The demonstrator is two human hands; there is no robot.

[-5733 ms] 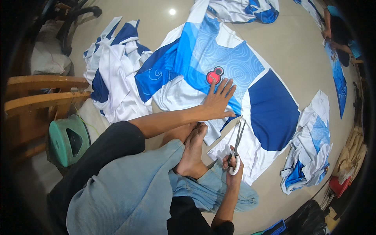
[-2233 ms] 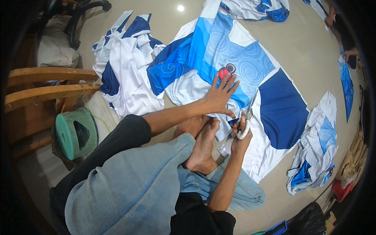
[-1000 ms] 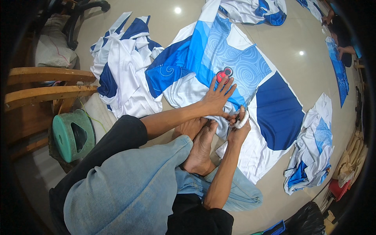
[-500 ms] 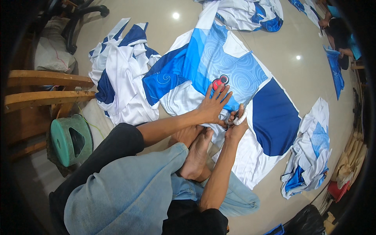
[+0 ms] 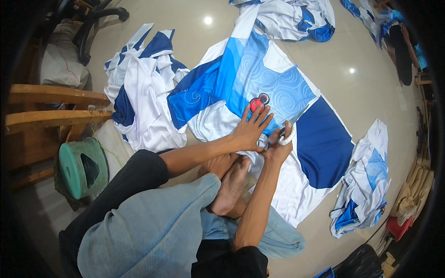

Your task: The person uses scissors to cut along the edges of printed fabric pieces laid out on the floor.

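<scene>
My left hand (image 5: 251,133) lies flat, fingers spread, on a light-blue swirl-patterned cloth piece (image 5: 289,95). Its fingertips touch a round red-and-black emblem (image 5: 257,104) on that cloth. Beside it, close to the cloth's lower edge, my right hand (image 5: 277,152) is closed around scissors (image 5: 289,137); their white, wrapped-looking loop curves round the fingers, while the blades are mostly hidden. Under and around the swirl piece spread white cloth and a navy panel (image 5: 324,141). My bare feet (image 5: 230,185) rest just below the hands.
Crumpled white-and-blue garments lie left (image 5: 148,92), at the top (image 5: 292,21) and right (image 5: 368,185). A green stool (image 5: 72,169) and wooden rails (image 5: 58,95) stand left, a chair base (image 5: 92,23) behind. Another person (image 5: 401,51) handles cloth at the upper right.
My left hand stays flat on the cloth. The scissors and fingers of my right hand have shifted slightly. At the upper right, the other person's blue cloth has moved up and away.
</scene>
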